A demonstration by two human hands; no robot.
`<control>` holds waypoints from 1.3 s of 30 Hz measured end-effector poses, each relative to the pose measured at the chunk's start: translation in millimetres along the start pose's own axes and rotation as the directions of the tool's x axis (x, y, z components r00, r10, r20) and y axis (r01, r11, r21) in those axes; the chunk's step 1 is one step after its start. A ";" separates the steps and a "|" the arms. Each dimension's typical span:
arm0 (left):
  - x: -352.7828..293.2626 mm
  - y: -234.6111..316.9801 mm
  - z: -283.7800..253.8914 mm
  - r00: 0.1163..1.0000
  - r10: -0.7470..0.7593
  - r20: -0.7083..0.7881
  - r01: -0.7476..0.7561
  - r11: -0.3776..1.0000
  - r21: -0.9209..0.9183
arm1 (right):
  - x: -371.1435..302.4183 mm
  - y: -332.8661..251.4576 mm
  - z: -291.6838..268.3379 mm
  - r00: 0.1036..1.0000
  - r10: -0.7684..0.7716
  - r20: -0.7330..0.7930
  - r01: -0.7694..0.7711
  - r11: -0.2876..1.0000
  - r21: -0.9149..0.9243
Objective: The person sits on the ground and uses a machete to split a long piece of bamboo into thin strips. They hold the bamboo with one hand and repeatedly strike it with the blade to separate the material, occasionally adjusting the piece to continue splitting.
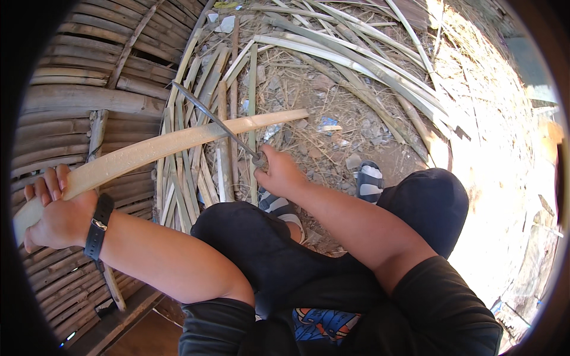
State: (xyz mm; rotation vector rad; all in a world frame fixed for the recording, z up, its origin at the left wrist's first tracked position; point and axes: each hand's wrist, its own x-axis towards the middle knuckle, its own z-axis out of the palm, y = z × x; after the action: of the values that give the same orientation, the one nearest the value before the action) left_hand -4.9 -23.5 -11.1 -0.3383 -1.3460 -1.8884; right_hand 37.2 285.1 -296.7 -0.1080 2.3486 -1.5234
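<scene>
My left hand (pixel 66 210) grips a long pale bamboo strip (pixel 151 150) near its left end, fingers wrapped over the top edge. The strip slants up to the right across the view. In my closed right hand (pixel 281 172) is the handle of a long, narrow-bladed knife (pixel 208 113). Its dark blade points up and left and crosses the bamboo strip, seemingly against it. How firmly the blade touches cannot be made out.
A slatted bamboo wall (pixel 65 127) stands close on the left. Split bamboo lengths (pixel 196 172) lie beside it, and more long strips (pixel 368 62) spread across the far ground. My sandalled feet (pixel 369 181) rest among straw and litter. Bright sunlight washes out the right side.
</scene>
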 end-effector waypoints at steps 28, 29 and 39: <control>0.3 -0.5 7.5 0.990 0.024 -0.136 -0.015 0.998 0.068 | 1.1 6.3 -9.3 0.987 0.147 0.062 -0.153 0.981 0.118; 0.8 -0.5 4.9 0.993 0.017 -0.114 -0.012 0.999 0.049 | 1.3 5.9 -9.3 0.991 0.106 0.079 -0.114 0.988 0.107; 1.6 -5.0 1.4 0.980 0.051 -0.194 -0.029 0.993 0.116 | 16.7 97.9 -16.4 0.844 0.533 0.067 -0.533 0.817 0.219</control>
State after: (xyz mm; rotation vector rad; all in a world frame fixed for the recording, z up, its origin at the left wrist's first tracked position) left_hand -9.9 -22.3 -13.0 -0.1166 -1.2957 -1.7544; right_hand 27.8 336.7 -382.6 0.5624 1.9380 -1.4713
